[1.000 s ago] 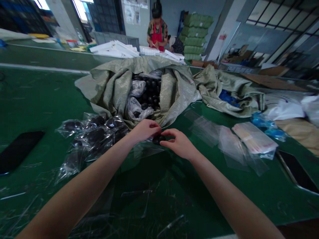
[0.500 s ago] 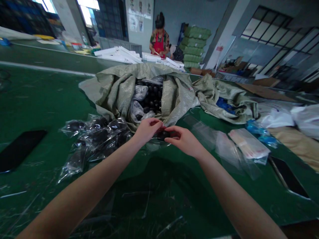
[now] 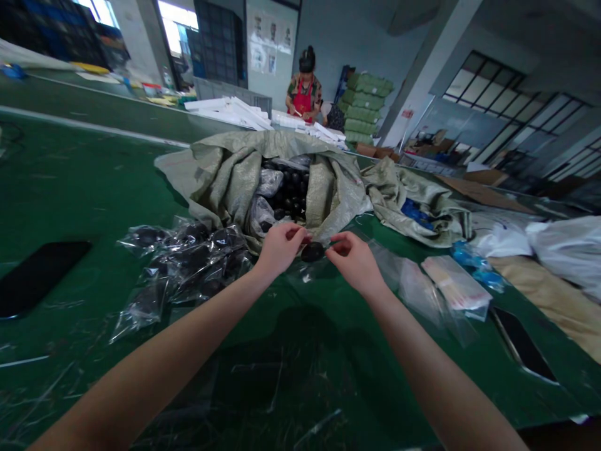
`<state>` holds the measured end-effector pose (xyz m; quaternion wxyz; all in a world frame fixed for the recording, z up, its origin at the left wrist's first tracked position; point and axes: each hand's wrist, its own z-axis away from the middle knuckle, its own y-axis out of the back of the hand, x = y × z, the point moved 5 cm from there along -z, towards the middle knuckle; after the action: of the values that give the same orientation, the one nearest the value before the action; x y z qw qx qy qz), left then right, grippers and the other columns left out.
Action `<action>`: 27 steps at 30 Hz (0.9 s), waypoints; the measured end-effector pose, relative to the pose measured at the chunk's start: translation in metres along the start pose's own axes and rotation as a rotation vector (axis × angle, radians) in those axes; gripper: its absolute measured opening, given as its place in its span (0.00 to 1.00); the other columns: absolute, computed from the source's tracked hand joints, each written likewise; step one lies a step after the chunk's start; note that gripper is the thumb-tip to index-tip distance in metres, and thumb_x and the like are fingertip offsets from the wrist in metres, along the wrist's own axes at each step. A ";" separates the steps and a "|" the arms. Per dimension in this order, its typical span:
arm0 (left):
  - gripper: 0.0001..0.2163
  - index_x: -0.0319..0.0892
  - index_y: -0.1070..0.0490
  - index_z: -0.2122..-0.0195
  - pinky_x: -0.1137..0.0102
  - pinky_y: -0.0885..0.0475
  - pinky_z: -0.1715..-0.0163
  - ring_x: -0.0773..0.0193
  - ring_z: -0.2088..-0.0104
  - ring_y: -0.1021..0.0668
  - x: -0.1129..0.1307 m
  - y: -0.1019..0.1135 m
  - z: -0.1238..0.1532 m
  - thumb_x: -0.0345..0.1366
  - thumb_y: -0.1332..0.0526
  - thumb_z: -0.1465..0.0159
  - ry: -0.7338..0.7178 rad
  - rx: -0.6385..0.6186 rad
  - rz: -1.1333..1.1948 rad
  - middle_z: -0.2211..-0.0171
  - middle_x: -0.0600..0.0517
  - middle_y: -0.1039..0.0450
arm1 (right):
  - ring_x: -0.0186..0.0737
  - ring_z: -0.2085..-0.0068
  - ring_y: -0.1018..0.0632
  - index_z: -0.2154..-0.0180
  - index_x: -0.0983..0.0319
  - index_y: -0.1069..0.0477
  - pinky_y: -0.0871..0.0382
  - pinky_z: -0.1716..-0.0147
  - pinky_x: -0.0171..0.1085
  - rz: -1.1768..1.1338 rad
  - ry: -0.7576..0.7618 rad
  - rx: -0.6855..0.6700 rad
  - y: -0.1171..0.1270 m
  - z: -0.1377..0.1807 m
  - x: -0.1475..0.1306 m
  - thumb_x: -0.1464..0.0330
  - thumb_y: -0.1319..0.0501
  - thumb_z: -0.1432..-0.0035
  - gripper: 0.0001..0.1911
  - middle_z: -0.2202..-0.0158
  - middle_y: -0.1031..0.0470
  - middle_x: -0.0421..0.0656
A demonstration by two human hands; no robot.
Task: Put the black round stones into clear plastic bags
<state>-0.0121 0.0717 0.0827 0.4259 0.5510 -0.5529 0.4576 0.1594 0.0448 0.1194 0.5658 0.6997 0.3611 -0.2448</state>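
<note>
Between my hands is a glossy black egg-shaped piece (image 3: 313,252), seemingly inside a clear plastic bag (image 3: 307,273) whose outline is faint. My left hand (image 3: 282,247) is closed, thumb and forefinger pinching the bag at its left side. At the opposite side, my right hand (image 3: 354,260) is closed in a pinch on the bag's edge, a little apart from the black piece. Just beyond lies an opened woven sack (image 3: 230,181) holding many black pieces (image 3: 293,188). Left of my hands is a pile of bagged black pieces (image 3: 188,257).
Flat clear bags (image 3: 451,282) lie at the right, near a phone (image 3: 523,343). A dark flat slab (image 3: 40,272) rests on the green table (image 3: 117,150) at far left. Another woven sack (image 3: 422,207) holds blue items. Across the table stands a person in a red apron (image 3: 302,99).
My right hand has moved right, away from the black piece, so more of it shows. My left hand has shifted slightly right. The whole view has tilted up a little.
</note>
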 end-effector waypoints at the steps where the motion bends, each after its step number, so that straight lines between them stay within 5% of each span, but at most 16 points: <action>1: 0.08 0.39 0.25 0.67 0.64 0.24 0.59 0.59 0.64 0.18 0.003 0.000 0.002 0.39 0.39 0.39 -0.048 0.015 -0.037 0.67 0.47 0.19 | 0.38 0.69 0.23 0.62 0.61 0.31 0.30 0.66 0.39 0.033 0.035 0.051 0.002 0.001 -0.007 0.70 0.38 0.51 0.11 0.72 0.24 0.39; 11: 0.10 0.39 0.26 0.63 0.65 0.27 0.53 0.61 0.56 0.20 0.022 0.005 0.015 0.39 0.42 0.35 -0.262 0.237 -0.019 0.58 0.46 0.20 | 0.36 0.73 0.28 0.59 0.59 0.36 0.34 0.68 0.37 0.130 0.218 0.287 0.007 0.013 -0.045 0.71 0.41 0.50 0.14 0.72 0.27 0.37; 27: 0.08 0.41 0.26 0.61 0.65 0.28 0.51 0.62 0.54 0.21 0.036 0.003 0.029 0.37 0.44 0.33 -0.397 0.306 -0.120 0.54 0.47 0.22 | 0.36 0.73 0.29 0.58 0.59 0.38 0.34 0.69 0.37 0.109 0.237 0.328 -0.001 0.014 -0.045 0.71 0.42 0.50 0.15 0.72 0.28 0.37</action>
<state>-0.0153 0.0355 0.1113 0.2471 0.7198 -0.5165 0.3924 0.1314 0.0212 0.1494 0.4103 0.8249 0.3419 -0.1853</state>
